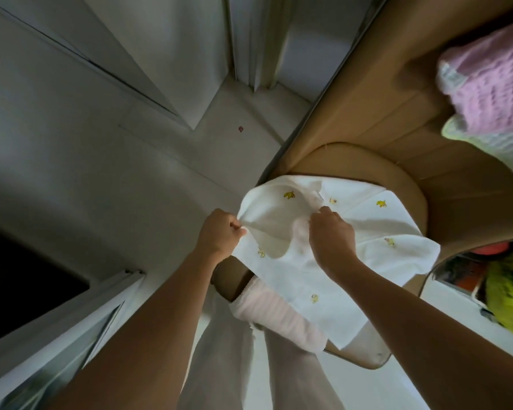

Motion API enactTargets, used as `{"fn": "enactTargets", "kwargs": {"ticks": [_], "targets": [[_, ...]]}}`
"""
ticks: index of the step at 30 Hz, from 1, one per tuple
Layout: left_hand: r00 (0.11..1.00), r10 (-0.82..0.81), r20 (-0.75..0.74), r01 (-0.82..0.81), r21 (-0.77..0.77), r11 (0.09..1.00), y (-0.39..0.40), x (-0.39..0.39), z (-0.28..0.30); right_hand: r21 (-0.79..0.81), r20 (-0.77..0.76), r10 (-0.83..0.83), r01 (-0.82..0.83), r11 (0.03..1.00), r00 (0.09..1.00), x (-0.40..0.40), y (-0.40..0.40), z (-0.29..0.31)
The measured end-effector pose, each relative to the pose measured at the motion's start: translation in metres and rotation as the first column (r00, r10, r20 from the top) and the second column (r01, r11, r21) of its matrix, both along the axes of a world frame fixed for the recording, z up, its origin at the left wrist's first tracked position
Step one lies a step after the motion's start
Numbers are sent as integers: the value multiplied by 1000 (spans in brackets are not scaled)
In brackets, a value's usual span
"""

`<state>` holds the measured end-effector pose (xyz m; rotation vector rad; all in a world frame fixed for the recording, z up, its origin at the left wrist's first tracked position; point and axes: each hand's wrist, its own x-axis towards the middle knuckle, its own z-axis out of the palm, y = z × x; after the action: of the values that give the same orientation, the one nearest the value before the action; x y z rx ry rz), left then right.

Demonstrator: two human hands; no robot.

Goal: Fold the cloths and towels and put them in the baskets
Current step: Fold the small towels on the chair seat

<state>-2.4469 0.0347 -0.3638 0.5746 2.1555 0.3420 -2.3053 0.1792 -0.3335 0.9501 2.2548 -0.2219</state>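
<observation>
A white cloth (353,232) with small yellow printed figures lies spread over a tan cushioned stool (353,161). My left hand (219,235) pinches its left edge, which is lifted and partly turned over. My right hand (332,235) pinches a raised fold near the cloth's middle. A pale pink towel (282,312) lies under the white cloth and hangs off the stool's near edge.
A pink knitted towel (492,87) and a pale green-edged cloth (486,140) lie on the tan sofa (382,93) at the upper right. A metal-rimmed container (444,267) with a green item (510,291) sits at the right. White cabinet fronts (71,113) stand to the left, with pale floor (219,137) between them and the sofa.
</observation>
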Motion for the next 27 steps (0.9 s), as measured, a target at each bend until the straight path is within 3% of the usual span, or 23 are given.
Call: {"fn": "enactTargets", "kwargs": {"ticks": [5,12,17,22,27], "targets": [[999,-28,-32,28,7,1000,10,2,37,97,34,76,-79,992,997,3,16,34],[949,-254,-187,261,13,965,45,-13,135,104,-104,-168,179,978,980,34,62,120],[931,-276,-240,301,76,951,77,-10,217,203,-260,-225,281,938,939,71,85,199],[807,-442,-392,491,31,870,104,-3,296,250,-326,-264,352,902,908,106,77,280],[655,-571,-494,655,-4,755,117,10,355,251,-368,-299,403,880,881,148,64,324]]}}
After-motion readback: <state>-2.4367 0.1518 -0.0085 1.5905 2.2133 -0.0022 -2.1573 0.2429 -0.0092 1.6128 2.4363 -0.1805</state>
